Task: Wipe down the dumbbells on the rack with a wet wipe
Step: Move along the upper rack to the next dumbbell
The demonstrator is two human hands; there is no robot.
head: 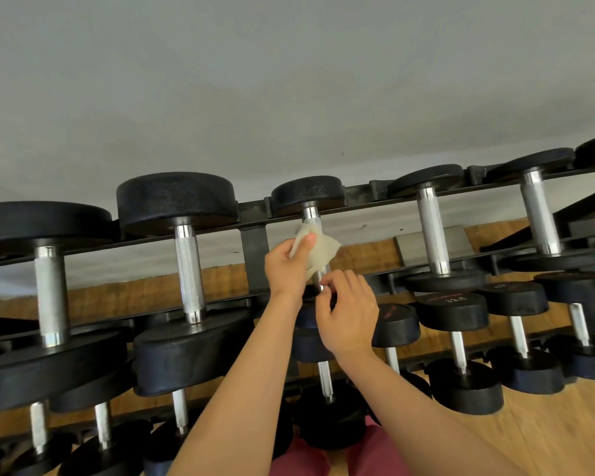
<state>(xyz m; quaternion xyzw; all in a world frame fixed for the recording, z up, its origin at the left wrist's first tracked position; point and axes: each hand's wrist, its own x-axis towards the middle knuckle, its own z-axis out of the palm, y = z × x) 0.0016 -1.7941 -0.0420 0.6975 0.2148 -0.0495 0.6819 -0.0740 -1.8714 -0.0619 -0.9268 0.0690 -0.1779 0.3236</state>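
A black rack [255, 249] holds several black dumbbells with silver knurled handles on its tiers. On the top tier, the middle dumbbell [308, 194] has its handle partly covered by a white wet wipe [320, 257]. My left hand [287, 269] pinches the wipe between thumb and fingers against that handle. Just below it, my right hand [349, 312] has its fingers curled at the lower end of the same handle, where wipe and metal meet. The near head of this dumbbell is hidden behind both hands.
Larger dumbbells [182, 255] sit to the left on the top tier and slimmer ones [433, 231] to the right. Lower tiers carry more dumbbells [457, 338]. A grey wall [289, 80] stands behind the rack and wooden floor [547, 434] lies at the lower right.
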